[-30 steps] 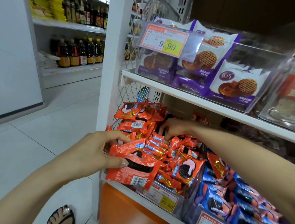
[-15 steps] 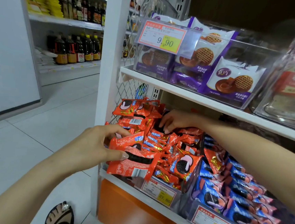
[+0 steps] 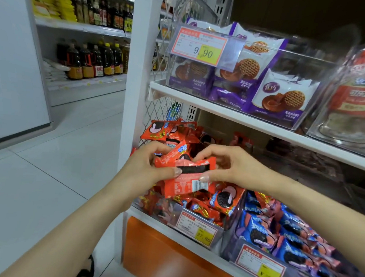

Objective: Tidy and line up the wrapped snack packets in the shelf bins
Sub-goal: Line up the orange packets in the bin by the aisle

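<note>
Gripping one end each, the left hand point(image 3: 150, 168) and the right hand point(image 3: 229, 166) share a small stack of red cookie packets point(image 3: 185, 167), with both thumbs pressed on the front face and the fingers curled behind. The stack hangs in the air just above the clear bin point(image 3: 164, 212) on the lower shelf, clear of the loose red packets point(image 3: 225, 197) heaped in it. Its long axis runs side to side between the two hands, tipped slightly up toward the right. The lowest packet shows its barcode and droops below the thumbs.

That heap lies directly under and a little behind the hands, so the coming move looks like a short drop down and back, not a reach sideways. Neither hand is plainly nearer. The left sits at the outer end by the mesh side panel point(image 3: 157, 112), and the right at the inner end, next to the neighbouring bin of blue cookie packets point(image 3: 279, 235).

The heap below lies at mixed angles, some packets face up and some on edge, so the lining up seems barely begun in this bin. A price label point(image 3: 197, 230) fronts it. Purple waffle biscuit packets point(image 3: 286, 99) fill the bin on the shelf above, well apart from the hands
</note>
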